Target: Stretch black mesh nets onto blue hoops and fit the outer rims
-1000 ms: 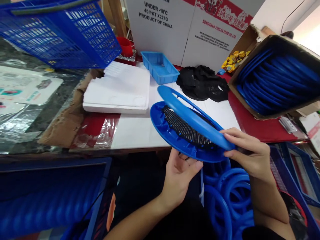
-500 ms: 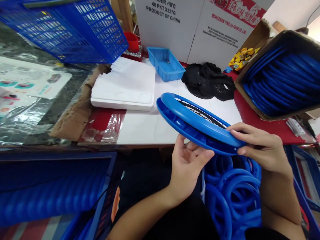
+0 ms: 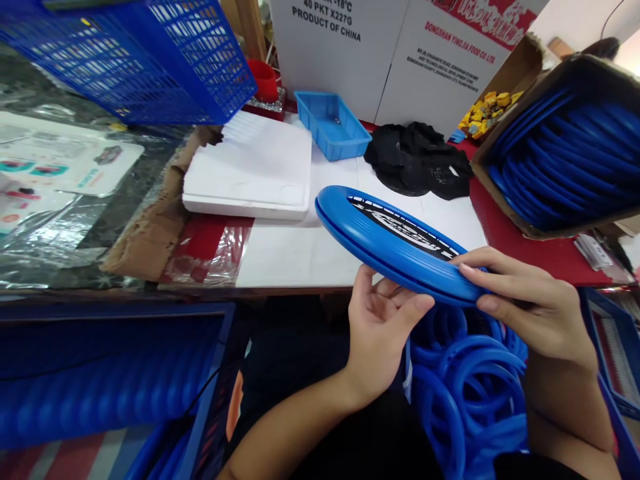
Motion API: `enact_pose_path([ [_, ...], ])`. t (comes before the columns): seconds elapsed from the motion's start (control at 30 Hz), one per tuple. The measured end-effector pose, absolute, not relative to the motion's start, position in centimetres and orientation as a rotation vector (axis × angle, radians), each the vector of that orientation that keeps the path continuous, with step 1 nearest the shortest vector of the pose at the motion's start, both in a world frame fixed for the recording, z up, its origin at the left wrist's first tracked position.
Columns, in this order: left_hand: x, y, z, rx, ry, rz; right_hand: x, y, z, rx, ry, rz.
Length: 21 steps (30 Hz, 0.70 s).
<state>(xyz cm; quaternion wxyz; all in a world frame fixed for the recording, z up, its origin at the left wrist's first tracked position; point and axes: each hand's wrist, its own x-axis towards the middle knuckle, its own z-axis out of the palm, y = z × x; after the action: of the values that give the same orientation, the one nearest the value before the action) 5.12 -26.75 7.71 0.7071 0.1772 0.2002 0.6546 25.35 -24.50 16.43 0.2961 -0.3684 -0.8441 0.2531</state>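
A blue plastic disc (image 3: pixel 360 230), made of two blue rings closed over a black mesh centre (image 3: pixel 400 227), tilts over the table's front edge. My left hand (image 3: pixel 383 330) supports its underside from below with the palm up. My right hand (image 3: pixel 530 303) pinches its near right rim between thumb and fingers. Just under the disc, a pile of loose blue rings (image 3: pixel 467 393) lies by my lap.
On the table lie a white foam block (image 3: pixel 250 167), a small blue tray (image 3: pixel 333 123), a heap of black mesh pieces (image 3: pixel 417 160) and a cardboard box of blue rings (image 3: pixel 560 153). A blue basket (image 3: pixel 130 57) hangs at top left. Another blue crate (image 3: pixel 617 350) sits at right.
The upper ring has been swung down and closed onto the lower ring over the mesh. Both hands stayed on the disc, which now sits flatter and slightly higher.
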Motion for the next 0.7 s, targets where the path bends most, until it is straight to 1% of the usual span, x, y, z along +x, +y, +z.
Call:
enact_pose_path([
  [0.3, 5.3, -26.8, 7.3, 0.419, 0.411, 1.467, 25.0, -24.7, 16.4, -0.971, -2.302, 0.573],
  [0.7, 5.5, -27.2, 6.4, 0.44, 0.42, 1.451, 25.8, -25.7, 16.0, -1.014, -2.297, 0.585],
])
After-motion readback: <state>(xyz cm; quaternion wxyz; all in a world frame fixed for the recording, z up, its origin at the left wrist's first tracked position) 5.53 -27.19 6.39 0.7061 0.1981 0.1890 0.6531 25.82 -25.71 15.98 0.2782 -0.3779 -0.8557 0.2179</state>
